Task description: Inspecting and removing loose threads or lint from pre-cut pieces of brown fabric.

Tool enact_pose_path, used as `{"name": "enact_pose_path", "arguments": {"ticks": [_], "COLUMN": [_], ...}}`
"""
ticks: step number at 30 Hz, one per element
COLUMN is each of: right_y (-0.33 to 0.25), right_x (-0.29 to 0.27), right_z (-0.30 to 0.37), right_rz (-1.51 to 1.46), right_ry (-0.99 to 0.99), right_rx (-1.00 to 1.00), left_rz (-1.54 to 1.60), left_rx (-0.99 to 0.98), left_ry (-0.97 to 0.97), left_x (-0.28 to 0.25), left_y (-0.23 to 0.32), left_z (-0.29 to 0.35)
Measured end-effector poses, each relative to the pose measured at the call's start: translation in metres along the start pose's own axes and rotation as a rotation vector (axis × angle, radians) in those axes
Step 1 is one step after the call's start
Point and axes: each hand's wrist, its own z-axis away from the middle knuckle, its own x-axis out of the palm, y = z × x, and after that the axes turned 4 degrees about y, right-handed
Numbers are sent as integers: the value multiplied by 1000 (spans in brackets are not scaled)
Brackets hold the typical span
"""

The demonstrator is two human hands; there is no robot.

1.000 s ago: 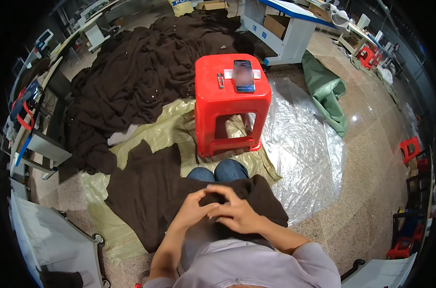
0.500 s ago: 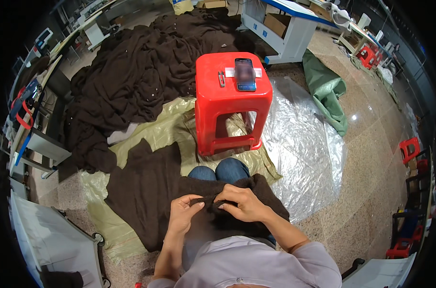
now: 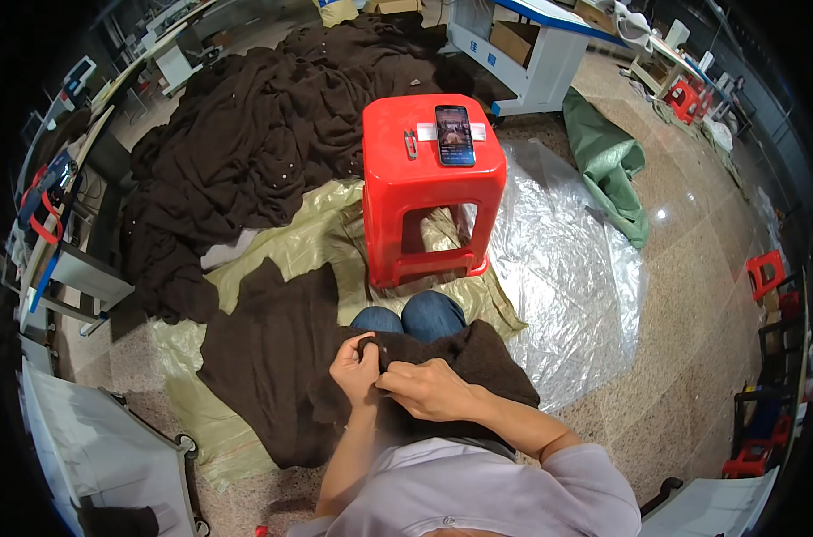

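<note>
Left hand (image 3: pixel 356 370) and right hand (image 3: pixel 429 387) have closed together over the lap, the left now lifted and turned upward; handling appears narrowed to one spot. The left grip pinches a fold of the dark-brown garment (image 3: pixel 496 362), which lies across the lap; the right's fingers curl beside it, their hold on cloth indeterminable. Beyond: red plastic stool (image 3: pixel 397 183) bearing thread snips (image 3: pixel 412 145) and smartphone (image 3: pixel 455 136); then heaped brown garments (image 3: pixel 254 134).

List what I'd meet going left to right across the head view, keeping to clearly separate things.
Grey flat-sided stand on casters, the person's bare left hand, bare right hand, crumpled transparent plastic sheet, small red plastic stool near the right rim.
</note>
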Motion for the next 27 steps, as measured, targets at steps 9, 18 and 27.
{"name": "enact_pose_path", "arguments": {"ticks": [9,18,27], "right_y": [-30,-21,-14], "right_x": [-3,7,11], "right_z": [10,14,7], "right_rz": [-31,12,131], "right_ry": [161,404,472], "right_rx": [-21,-60,-63], "left_rz": [-164,216,276], "left_rx": [-117,-477,-389], "left_ry": [-167,-598,-554], "left_x": [-14,-30,-36], "left_y": [53,80,77], "left_z": [-16,10,18]}}
